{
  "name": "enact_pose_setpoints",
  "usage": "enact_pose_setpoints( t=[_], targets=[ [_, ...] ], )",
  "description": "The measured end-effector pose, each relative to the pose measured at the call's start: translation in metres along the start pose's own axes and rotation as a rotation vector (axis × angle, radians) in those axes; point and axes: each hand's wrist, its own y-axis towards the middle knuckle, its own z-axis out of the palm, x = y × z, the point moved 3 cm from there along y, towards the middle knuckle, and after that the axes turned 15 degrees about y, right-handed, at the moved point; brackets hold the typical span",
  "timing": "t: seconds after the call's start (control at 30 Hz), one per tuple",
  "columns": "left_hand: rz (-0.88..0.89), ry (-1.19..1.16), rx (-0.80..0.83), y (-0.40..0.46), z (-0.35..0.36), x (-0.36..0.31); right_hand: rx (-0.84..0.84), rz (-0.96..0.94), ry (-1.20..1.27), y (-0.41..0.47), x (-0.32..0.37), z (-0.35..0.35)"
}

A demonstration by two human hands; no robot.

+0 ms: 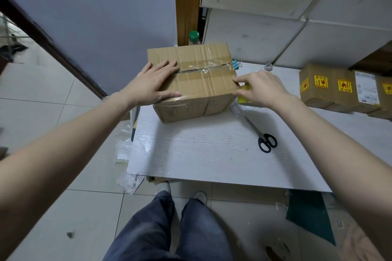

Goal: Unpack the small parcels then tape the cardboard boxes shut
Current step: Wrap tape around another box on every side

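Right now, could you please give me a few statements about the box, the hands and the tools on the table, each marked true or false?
1. The left hand lies flat on top of the cardboard box. True.
2. The scissors are held in the right hand. False: they lie on the table, nearer the person than that hand.
3. The right hand is at the box's right edge. True.
4. The box's top flaps stand wide open. False: they are folded down, with tape along the seam.
5. Small boxes with yellow labels sit to the right. True.

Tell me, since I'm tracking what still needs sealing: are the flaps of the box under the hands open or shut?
Shut. The cardboard box has both top flaps lying flat, meeting at the centre seam under clear tape.
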Motion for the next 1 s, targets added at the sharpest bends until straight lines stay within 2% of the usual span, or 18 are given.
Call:
enact_pose_setpoints(
  t=[0.03,0.13,0.17,0.2,0.27,0.33,0.43,0.73,1.0],
  targets=[
    [-0.050,-0.063,-0.082,-0.005,-0.001,0.001,-0.002,0.003,-0.003,0.000,0.000,0.001],
    [-0.291,-0.239,-0.530,-0.036,-0.005,0.008,-0.008,0.005,-0.017,0.001,0.000,0.001],
    [-0.311,-0.202,-0.630,-0.049,-0.005,0.006,-0.011,0.005,-0.014,0.002,0.000,0.002],
    [-0.260,-0.142,-0.669,-0.058,-0.004,0.001,-0.011,0.006,-0.010,0.002,-0.001,0.003],
    [-0.045,-0.007,-0.665,-0.068,0.004,-0.011,-0.012,0.010,-0.004,0.003,-0.002,0.003],
    [0.086,0.084,-0.602,-0.068,0.016,-0.020,-0.014,0.013,0.000,0.004,-0.002,0.003],
    [0.069,0.068,-0.535,-0.064,0.027,-0.020,-0.013,0.019,0.010,0.004,-0.002,0.005],
    [-0.008,0.179,-0.541,-0.051,0.020,-0.013,-0.027,0.028,0.064,0.004,-0.003,0.006],
    [0.078,0.222,-0.465,-0.056,0.034,-0.007,-0.012,0.031,0.047,0.004,-0.003,0.007]
  ],
)
